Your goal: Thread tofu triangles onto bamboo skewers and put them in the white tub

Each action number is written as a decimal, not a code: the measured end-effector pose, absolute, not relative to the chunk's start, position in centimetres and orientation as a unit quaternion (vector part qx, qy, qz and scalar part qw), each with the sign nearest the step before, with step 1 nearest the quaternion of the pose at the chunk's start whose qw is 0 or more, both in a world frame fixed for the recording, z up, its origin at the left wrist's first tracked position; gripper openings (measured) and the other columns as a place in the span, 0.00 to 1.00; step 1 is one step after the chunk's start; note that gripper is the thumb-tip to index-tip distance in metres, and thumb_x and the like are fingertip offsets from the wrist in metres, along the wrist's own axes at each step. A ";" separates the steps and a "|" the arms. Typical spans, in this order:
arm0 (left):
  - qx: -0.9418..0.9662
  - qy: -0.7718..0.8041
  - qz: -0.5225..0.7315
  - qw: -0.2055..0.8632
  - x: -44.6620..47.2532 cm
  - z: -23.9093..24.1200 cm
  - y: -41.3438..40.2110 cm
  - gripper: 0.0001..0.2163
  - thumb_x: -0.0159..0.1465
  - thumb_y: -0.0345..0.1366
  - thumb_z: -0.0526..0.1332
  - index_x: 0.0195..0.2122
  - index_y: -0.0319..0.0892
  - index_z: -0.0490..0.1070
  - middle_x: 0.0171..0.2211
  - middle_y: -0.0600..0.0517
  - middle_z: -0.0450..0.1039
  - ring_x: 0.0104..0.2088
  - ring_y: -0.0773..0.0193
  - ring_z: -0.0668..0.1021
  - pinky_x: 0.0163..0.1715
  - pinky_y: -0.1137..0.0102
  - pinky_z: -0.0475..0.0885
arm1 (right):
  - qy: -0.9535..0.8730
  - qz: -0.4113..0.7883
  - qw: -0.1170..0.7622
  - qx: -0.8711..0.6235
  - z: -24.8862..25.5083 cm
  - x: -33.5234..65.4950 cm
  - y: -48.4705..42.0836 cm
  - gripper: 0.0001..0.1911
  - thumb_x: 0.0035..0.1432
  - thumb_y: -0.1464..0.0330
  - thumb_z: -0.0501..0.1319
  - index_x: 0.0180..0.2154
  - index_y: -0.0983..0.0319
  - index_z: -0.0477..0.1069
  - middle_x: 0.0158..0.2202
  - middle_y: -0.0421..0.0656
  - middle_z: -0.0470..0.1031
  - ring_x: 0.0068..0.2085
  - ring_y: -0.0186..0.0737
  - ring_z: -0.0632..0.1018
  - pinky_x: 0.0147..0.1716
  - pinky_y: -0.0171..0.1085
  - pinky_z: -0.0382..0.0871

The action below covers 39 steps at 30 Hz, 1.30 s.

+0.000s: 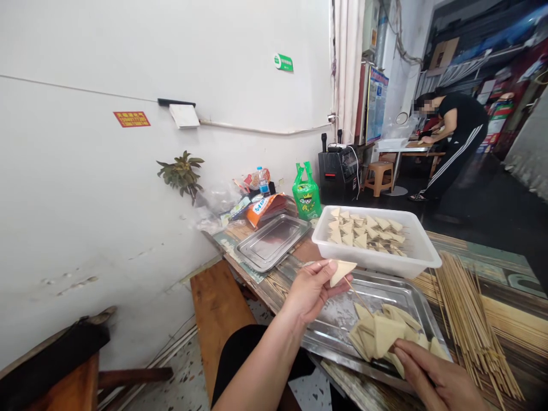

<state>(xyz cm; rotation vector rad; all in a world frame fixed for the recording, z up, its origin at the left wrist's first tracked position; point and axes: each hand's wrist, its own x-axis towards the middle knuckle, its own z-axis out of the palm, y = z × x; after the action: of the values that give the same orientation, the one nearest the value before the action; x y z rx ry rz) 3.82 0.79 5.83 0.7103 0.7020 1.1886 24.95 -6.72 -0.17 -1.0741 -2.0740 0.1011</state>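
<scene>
My left hand (314,288) pinches a folded pale tofu-skin triangle (342,271) above the metal tray (329,319). A thin bamboo skewer (359,297) runs from that triangle down toward my right hand (432,371), whose thumb and fingers are closed on its lower end. Another folded triangle (389,334) lies along the skewer's line just ahead of my right fingertips and hides part of it; whether it is threaded I cannot tell. Under and around it, a pile of folded tofu-skin pieces (362,337) rests on the tray.
A white plastic bin (377,257) with skewered triangles stands behind the tray. Loose bamboo skewers (466,319) lie to the right. Farther left are a second metal tray (274,242), a green bag (306,194) and a bottle (262,182). A person (458,125) bends over another table.
</scene>
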 end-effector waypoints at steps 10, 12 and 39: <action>0.340 0.296 0.536 0.714 4.3 6.6 -0.6 0.14 0.49 0.37 0.67 0.35 0.33 0.74 0.34 0.42 0.75 0.35 0.57 0.77 0.41 0.59 0.71 | -0.808 0.049 0.386 -0.442 -0.1 25.2 -6.4 0.11 0.54 0.68 0.55 0.36 0.62 0.75 0.34 0.42 0.80 0.32 0.36 0.80 0.32 0.25 0.73; 0.350 0.293 0.535 0.711 4.4 7.0 -1.0 0.13 0.49 0.36 0.67 0.34 0.32 0.74 0.34 0.42 0.75 0.35 0.56 0.77 0.41 0.58 0.70 | -0.802 0.058 0.383 -0.455 0.1 25.1 -6.5 0.11 0.55 0.67 0.56 0.36 0.61 0.75 0.35 0.42 0.80 0.32 0.36 0.80 0.32 0.26 0.73; 0.811 0.472 0.186 0.292 9.4 2.3 2.2 0.15 0.54 0.43 0.59 0.40 0.45 0.74 0.38 0.49 0.76 0.39 0.58 0.75 0.40 0.67 0.66 | -0.577 0.122 0.504 -0.631 5.9 27.1 -6.6 0.12 0.57 0.63 0.53 0.29 0.62 0.70 0.17 0.36 0.66 0.19 0.30 0.66 0.19 0.28 0.61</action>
<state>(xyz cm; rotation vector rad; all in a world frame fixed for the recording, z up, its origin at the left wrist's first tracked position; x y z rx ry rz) 9.40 2.24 2.33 2.1608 1.2591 0.4966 27.10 -6.64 5.89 -1.5236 -1.3919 0.2938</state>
